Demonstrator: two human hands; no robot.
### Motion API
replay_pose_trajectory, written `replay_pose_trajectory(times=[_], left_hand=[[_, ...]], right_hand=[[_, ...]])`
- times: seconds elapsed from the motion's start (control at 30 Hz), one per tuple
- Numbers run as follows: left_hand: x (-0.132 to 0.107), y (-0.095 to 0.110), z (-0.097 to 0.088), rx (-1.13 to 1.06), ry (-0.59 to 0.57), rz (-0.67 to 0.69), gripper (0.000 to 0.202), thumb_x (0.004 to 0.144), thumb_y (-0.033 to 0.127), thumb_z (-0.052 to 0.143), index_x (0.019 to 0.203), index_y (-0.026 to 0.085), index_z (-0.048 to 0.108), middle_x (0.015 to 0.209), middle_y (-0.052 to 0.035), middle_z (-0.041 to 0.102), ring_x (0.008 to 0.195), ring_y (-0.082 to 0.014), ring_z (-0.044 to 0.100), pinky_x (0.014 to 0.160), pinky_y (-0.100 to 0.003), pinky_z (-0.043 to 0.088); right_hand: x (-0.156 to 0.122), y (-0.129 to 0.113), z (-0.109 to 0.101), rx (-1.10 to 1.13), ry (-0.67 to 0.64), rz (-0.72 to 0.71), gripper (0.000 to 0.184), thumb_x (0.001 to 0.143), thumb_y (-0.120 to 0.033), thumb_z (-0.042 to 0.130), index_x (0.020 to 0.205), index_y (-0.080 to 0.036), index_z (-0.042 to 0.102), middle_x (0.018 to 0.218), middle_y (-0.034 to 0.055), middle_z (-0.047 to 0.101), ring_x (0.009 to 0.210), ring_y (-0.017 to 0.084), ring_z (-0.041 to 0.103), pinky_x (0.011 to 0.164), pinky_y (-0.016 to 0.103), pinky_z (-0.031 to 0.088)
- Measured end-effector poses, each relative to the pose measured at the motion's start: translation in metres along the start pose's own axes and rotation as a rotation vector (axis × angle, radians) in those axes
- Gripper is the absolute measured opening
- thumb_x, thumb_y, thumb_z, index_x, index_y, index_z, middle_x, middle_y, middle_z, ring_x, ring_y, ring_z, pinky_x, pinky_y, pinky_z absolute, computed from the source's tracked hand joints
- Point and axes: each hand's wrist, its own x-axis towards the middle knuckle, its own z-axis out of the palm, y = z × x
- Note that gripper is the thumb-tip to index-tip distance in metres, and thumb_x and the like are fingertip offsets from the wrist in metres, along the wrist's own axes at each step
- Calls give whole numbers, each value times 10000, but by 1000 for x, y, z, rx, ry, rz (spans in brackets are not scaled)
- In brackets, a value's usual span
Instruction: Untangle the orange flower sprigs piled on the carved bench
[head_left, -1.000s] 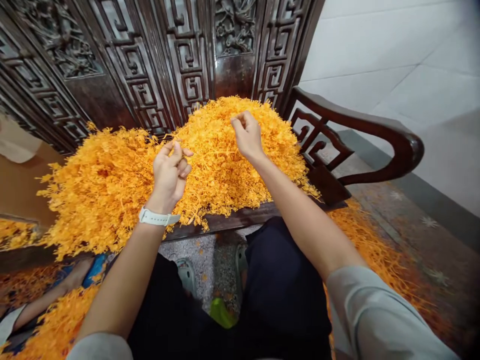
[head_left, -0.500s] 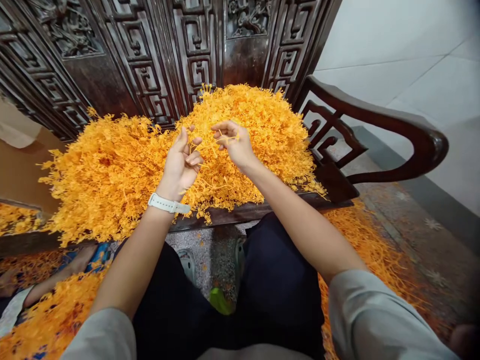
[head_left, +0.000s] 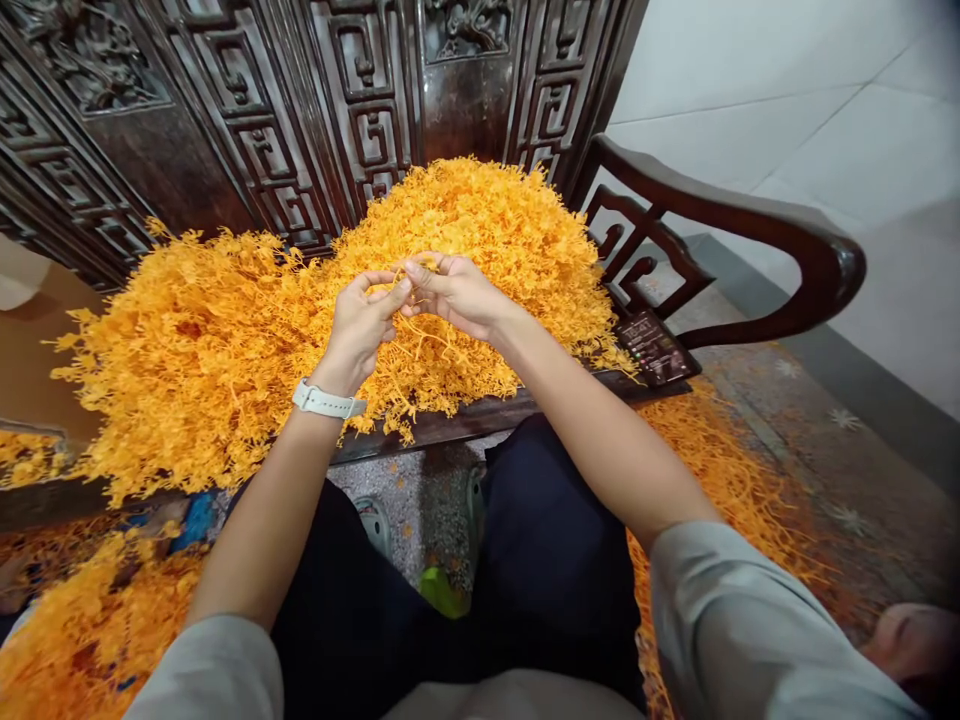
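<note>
My left hand (head_left: 365, 322), with a pale watch strap (head_left: 327, 402) round the wrist, is closed in a pinch. Its fingertips meet those of my right hand (head_left: 456, 292), which is pinched as well. Between them is a thin yellow-orange sprig (head_left: 420, 264), partly covered by the fingers. Both hands hover over a large heap of yellow-orange branching sprigs (head_left: 480, 210), which look like artificial flower pieces. The heap spreads leftward along a dark wooden bench (head_left: 465, 420).
A lit phone (head_left: 651, 345) lies at the bench's right end, beside a curved armrest (head_left: 750, 210). Orange stems (head_left: 735, 490) cover the floor at right. More sprigs (head_left: 97, 640) lie lower left. A cardboard box (head_left: 45, 350) stands left. Part of another person (head_left: 911, 640) shows lower right.
My hands were apart and have come together at the fingertips over the heap. The phone's screen, dark before, is now lit. The view has shifted slightly.
</note>
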Motion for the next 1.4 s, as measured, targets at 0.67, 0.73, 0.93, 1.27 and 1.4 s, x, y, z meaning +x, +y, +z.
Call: replay_pose_trajectory(times=[0.67, 0.73, 0.93, 1.27, 1.4], left_hand=[[-15, -8, 13, 206, -243, 2, 352, 918, 315, 783, 913, 240, 438, 582, 95, 498, 409, -64, 429, 441, -199, 357], [-18, -4, 11, 233, -307, 0, 343, 887, 323, 815, 938, 226, 490, 639, 72, 543, 481, -69, 502, 494, -195, 426], [-20, -2, 8, 162, -156, 95, 407, 898, 575, 771, 901, 206, 599, 900, -21, 649, 566, -82, 606, 542, -234, 527], [-22, 0, 6, 60, -57, 237, 365, 930, 453, 788, 754, 197, 596, 750, -5, 610, 621, -95, 581, 592, -215, 532], [-22, -3, 4, 54, -62, 226, 407, 968, 518, 727, 746, 201, 601, 663, 1, 572, 568, -102, 559, 549, -221, 499]], right_hand=[[0, 8, 16, -306, 293, -89, 717, 885, -923, 419, 947, -222, 555, 580, -68, 348, 509, 99, 343, 461, 248, 266], [1, 8, 11, -341, 329, -133, 708, 868, -929, 445, 906, -230, 550, 598, -52, 362, 544, 113, 380, 481, 253, 290], [-3, 5, 10, -528, 245, -239, 664, 883, -893, 500, 789, -236, 508, 791, 21, 480, 784, 171, 483, 677, 300, 432], [0, 1, 28, -349, 395, -192, 632, 912, -864, 513, 799, -242, 500, 667, -17, 366, 660, 163, 397, 598, 298, 354], [4, 5, 24, -311, 446, -173, 694, 898, -919, 433, 873, -240, 576, 617, -23, 375, 591, 157, 390, 551, 297, 329]])
